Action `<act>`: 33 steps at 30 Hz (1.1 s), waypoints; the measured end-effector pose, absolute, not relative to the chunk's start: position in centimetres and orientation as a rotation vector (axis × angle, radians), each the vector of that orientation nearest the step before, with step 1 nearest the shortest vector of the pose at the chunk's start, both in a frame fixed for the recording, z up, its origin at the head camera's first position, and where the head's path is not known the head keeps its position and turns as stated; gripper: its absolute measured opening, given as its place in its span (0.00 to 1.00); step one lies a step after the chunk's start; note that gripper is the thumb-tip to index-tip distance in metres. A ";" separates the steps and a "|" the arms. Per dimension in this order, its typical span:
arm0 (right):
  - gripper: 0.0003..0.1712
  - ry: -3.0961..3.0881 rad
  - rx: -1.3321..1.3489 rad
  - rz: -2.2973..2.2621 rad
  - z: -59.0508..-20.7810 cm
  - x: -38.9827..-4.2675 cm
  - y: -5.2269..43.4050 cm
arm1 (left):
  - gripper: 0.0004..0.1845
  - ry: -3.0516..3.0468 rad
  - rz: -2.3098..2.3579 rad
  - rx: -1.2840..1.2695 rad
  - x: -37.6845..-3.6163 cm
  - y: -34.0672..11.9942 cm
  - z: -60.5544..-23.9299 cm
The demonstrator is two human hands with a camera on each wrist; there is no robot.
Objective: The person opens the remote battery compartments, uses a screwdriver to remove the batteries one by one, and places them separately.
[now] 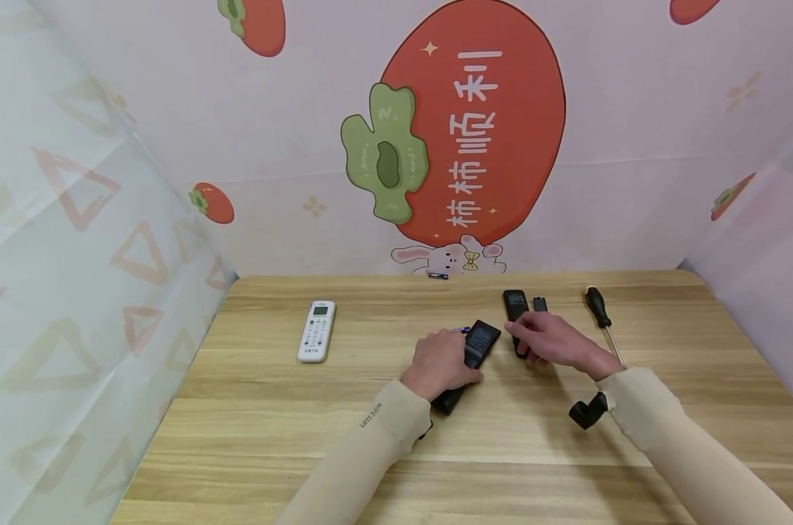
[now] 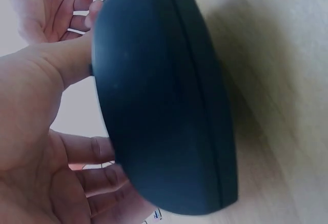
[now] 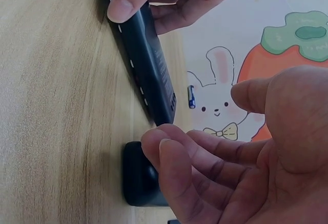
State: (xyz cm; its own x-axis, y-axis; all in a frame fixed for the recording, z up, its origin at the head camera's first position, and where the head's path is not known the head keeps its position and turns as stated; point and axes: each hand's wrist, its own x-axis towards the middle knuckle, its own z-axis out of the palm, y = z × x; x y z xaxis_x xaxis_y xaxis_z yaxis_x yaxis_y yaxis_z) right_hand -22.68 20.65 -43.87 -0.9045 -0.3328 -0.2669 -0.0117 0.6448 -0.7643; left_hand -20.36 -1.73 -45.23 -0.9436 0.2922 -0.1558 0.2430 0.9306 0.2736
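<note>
A pale wooden tabletop (image 1: pixel 304 430) sat boxed in by persimmon-print sheeting. The left hand (image 1: pixel 441 362) gripped a black plastic remote control (image 1: pixel 473 354), back face up, likely steadying it. The right hand (image 1: pixel 546 338) hovered with loosely curled fingers (image 3: pixel 169 155) over a second black remote (image 1: pixel 516 305), holding nothing I could make out. Count them: three remotes, with the white one (image 1: pixel 316 330) well off left; one small black cover piece (image 1: pixel 540 303); one black-handled screwdriver (image 1: pixel 599 310); two small batteries, one by the wall (image 1: pixel 438 275), one purple beside the held remote (image 1: pixel 460 329).
</note>
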 end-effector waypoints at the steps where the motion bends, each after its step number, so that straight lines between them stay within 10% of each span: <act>1: 0.27 2.478 -0.274 -1.153 -43.9 -22.7 20.6 | 0.27 2.899 0.383 0.388 -20.4 -1.7 -45.3; 33: 0.28 2.470 -0.303 -1.162 -43.5 -22.2 20.1 | 0.24 2.992 0.506 0.108 -22.0 -0.4 -45.6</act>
